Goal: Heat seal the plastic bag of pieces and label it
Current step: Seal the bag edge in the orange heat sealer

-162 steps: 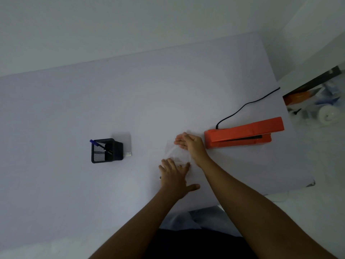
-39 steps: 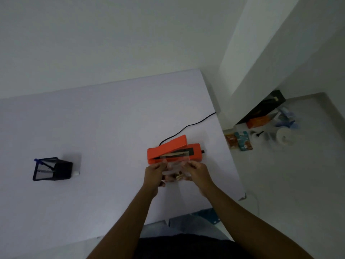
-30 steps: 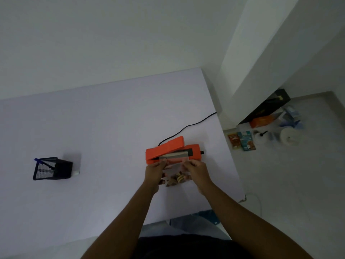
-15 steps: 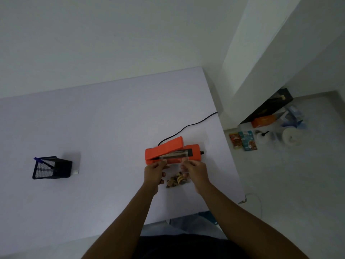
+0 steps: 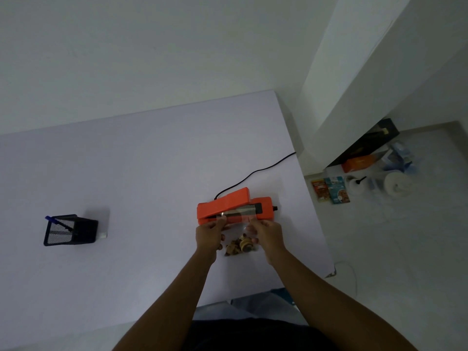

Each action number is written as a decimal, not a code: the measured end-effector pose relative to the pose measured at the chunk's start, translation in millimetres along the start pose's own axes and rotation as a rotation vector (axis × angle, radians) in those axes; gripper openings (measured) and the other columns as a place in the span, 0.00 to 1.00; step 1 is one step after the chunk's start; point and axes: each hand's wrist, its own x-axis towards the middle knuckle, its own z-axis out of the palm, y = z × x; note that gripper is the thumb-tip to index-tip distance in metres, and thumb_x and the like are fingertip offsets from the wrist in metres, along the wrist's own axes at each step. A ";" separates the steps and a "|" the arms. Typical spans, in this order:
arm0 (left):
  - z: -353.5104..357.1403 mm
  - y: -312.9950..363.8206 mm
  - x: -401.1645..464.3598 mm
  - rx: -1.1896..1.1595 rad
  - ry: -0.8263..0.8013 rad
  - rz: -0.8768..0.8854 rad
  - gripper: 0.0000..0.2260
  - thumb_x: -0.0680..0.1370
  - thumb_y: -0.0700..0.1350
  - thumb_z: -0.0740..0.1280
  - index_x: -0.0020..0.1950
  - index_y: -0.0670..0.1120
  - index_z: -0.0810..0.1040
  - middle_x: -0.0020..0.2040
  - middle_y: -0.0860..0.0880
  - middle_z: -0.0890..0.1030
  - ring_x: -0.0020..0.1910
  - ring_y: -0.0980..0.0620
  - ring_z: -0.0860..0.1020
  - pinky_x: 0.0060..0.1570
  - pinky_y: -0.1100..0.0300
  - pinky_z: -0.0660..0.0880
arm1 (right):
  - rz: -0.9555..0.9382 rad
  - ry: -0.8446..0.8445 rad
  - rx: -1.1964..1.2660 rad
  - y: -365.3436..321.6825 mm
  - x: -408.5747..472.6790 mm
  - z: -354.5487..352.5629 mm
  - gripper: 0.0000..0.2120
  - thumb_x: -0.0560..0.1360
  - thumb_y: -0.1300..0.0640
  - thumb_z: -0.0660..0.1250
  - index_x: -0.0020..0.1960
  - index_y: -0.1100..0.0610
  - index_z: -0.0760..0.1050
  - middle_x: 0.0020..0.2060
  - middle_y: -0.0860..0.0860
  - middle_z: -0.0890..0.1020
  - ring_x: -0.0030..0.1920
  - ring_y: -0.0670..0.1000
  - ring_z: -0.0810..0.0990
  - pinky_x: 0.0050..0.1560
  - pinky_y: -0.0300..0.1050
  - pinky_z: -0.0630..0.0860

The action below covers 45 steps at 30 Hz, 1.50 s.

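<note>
Just in front of the orange sealer (image 5: 234,206), on its near side, a clear plastic bag (image 5: 239,233) is held between two hands, its open top edge laid across the sealer's dark strip under the raised lid. Small brown and tan pieces (image 5: 239,247) sit bunched at the bottom of the bag, on the side away from the sealer and close to the white table (image 5: 126,173). The left hand (image 5: 209,234) pinches the bag's left top corner, fingers closed on the film right at the sealer's front edge. The right hand (image 5: 268,233) pinches the right top corner in the same way, so the film is stretched flat between them. The sealer's lid stands tilted up at its right end, hinged low at the left. A black cord (image 5: 255,171) runs from the back of the sealer toward the far right edge of the table. Well to the left of the sealer stands a black mesh cup (image 5: 69,230) with a blue pen (image 5: 54,221) leaning inside it. Right of the sealer, beyond the table edge, packets, a white roll and a dark box lie on the floor, too small to tell apart further.
</note>
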 end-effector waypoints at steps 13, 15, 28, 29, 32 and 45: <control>-1.5 -3.9 3.7 0.014 0.009 -0.005 0.09 0.77 0.49 0.71 0.44 0.44 0.80 0.37 0.45 0.82 0.31 0.48 0.76 0.26 0.59 0.72 | -0.019 0.040 -0.011 1.6 3.3 -2.0 0.14 0.74 0.51 0.74 0.48 0.63 0.83 0.40 0.57 0.88 0.39 0.52 0.87 0.35 0.40 0.78; -1.2 -4.4 3.9 0.005 0.012 -0.006 0.09 0.77 0.49 0.72 0.44 0.44 0.80 0.36 0.46 0.82 0.31 0.48 0.76 0.26 0.60 0.72 | -0.020 0.038 -0.005 1.8 3.4 -2.8 0.14 0.74 0.51 0.75 0.48 0.63 0.83 0.40 0.57 0.88 0.39 0.51 0.87 0.34 0.40 0.78; 0.6 -7.0 9.9 0.055 0.090 -0.006 0.11 0.75 0.50 0.74 0.44 0.42 0.81 0.33 0.43 0.80 0.27 0.50 0.75 0.23 0.62 0.69 | -0.016 0.059 -0.035 4.9 8.7 -0.7 0.15 0.74 0.49 0.74 0.47 0.62 0.83 0.38 0.55 0.87 0.38 0.51 0.87 0.36 0.43 0.79; 0.6 -6.7 10.1 0.057 0.094 -0.006 0.11 0.74 0.50 0.74 0.43 0.42 0.81 0.33 0.44 0.80 0.27 0.50 0.74 0.22 0.62 0.69 | -0.013 0.057 -0.033 4.6 8.4 -0.5 0.14 0.74 0.50 0.74 0.46 0.62 0.83 0.38 0.55 0.87 0.38 0.52 0.87 0.37 0.44 0.79; 0.5 -6.2 10.6 0.070 0.098 0.003 0.11 0.74 0.50 0.74 0.43 0.42 0.81 0.32 0.44 0.80 0.27 0.50 0.74 0.21 0.62 0.68 | -0.011 0.055 -0.026 3.0 7.5 -0.5 0.13 0.74 0.50 0.74 0.45 0.61 0.83 0.39 0.56 0.87 0.37 0.51 0.86 0.36 0.42 0.79; 1.5 -7.4 12.3 0.083 0.111 -0.004 0.12 0.74 0.51 0.74 0.43 0.41 0.80 0.34 0.43 0.80 0.28 0.48 0.75 0.25 0.60 0.71 | -0.101 0.167 -0.228 -0.4 4.7 -14.6 0.23 0.78 0.39 0.64 0.42 0.60 0.79 0.35 0.54 0.82 0.35 0.51 0.79 0.38 0.45 0.76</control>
